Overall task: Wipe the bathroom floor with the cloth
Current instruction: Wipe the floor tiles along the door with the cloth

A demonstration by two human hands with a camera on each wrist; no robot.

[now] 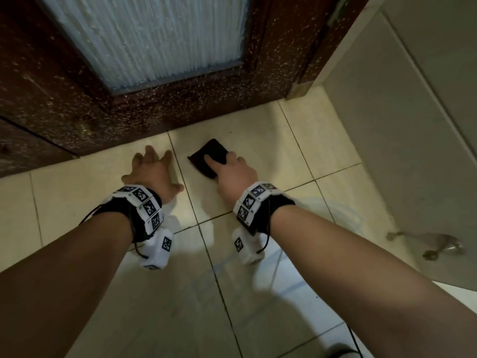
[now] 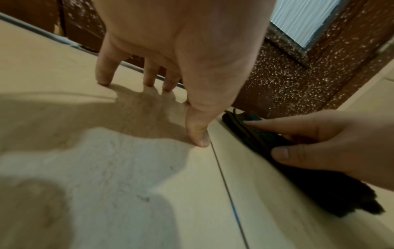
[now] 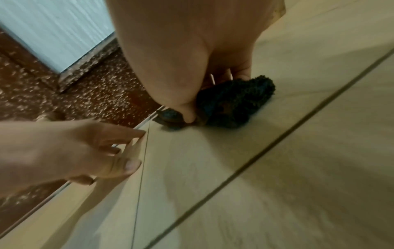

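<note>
Fingers of the right hand (image 1: 233, 171) curl over the near end of the dark cloth (image 1: 210, 157), the thumb pinching its edge, presumably so the folded pad stays bunched while it is pushed across the tiles. Spread and fairly straight, the left hand (image 1: 152, 171) holds nothing; only its fingertips (image 2: 103, 80) touch the bathroom floor (image 1: 258, 293), probably to prop the person's weight while crouching. The cloth lies flat on the floor close to the foot of the wooden door (image 1: 180, 107), just beside a grout line that separates it from the left hand. It is folded into a rough rectangle set at an angle; its long axis seems to slant from the hand toward the door's bottom edge, the free corner pointing that way.
</note>
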